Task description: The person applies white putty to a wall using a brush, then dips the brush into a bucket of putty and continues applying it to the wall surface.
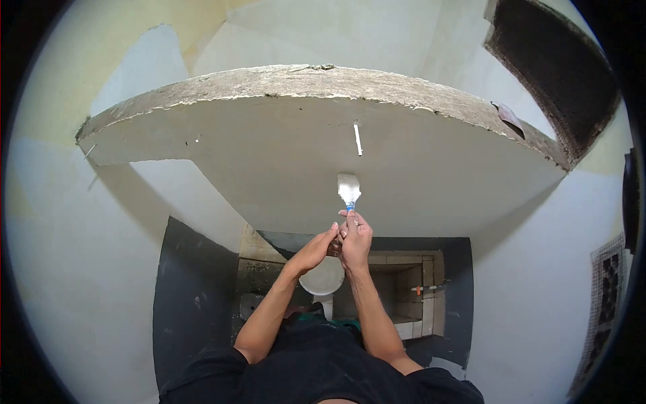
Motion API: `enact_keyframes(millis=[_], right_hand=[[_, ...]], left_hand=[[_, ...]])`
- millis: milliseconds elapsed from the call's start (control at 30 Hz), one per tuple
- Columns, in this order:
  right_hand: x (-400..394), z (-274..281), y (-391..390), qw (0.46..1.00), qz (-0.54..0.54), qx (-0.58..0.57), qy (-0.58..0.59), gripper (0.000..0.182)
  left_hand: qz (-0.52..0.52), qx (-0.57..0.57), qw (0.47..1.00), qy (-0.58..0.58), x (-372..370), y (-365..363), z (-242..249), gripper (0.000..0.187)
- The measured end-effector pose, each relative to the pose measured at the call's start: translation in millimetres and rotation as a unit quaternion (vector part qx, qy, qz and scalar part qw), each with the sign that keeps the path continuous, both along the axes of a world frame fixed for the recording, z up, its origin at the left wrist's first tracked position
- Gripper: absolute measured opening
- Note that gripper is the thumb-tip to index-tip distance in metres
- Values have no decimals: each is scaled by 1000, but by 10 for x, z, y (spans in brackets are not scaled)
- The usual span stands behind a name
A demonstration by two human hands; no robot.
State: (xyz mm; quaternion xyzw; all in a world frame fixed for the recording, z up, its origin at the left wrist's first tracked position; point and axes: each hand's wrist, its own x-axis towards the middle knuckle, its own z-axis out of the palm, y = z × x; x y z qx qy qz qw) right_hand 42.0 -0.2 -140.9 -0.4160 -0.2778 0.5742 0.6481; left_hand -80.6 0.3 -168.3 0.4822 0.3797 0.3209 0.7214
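Observation:
My right hand point(354, 239) grips a paintbrush point(348, 190) by its handle, near the blue ferrule. White paint coats the bristles, which point away from me and overlap the pale panel point(282, 161) in front. Close beside the right hand, my left hand point(315, 252) has its fingers drawn together and its thumb up at the right wrist side. Shadow hides its fingertips, and I cannot tell what they hold. Above the brush, a thin white strip point(358, 139) sticks out of the panel. Below the left hand shows a round white container point(321, 279).
The panel ends in a rough, chipped top edge point(296, 84). A dark opening point(552, 74) is at upper right. Lower down are a tiled basin point(427, 299), a tap with an orange part point(418, 291) and a dark grey wall section point(195, 296). Mesh point(605, 289) covers an opening at right.

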Motion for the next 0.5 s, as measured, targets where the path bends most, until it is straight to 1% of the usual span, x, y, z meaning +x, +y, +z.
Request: enact_keyframes(millis=[33, 133, 267, 400, 500], right_hand=[[24, 110, -31, 1000, 1, 1, 18, 29], [153, 309, -93, 999, -7, 30, 24, 29], [348, 334, -183, 991, -88, 86, -51, 27], [435, 295, -133, 979, -113, 110, -131, 26], [358, 391, -65, 993, -61, 69, -78, 27]], left_hand=[[-4, 3, 1000, 2, 2, -6, 24, 63], [0, -7, 1000, -28, 41, -52, 210, 68], [5, -5, 1000, -28, 92, -47, 332, 70], [27, 1, 998, -64, 261, -5, 402, 65], [52, 29, 993, -98, 467, 92, 369, 59]])
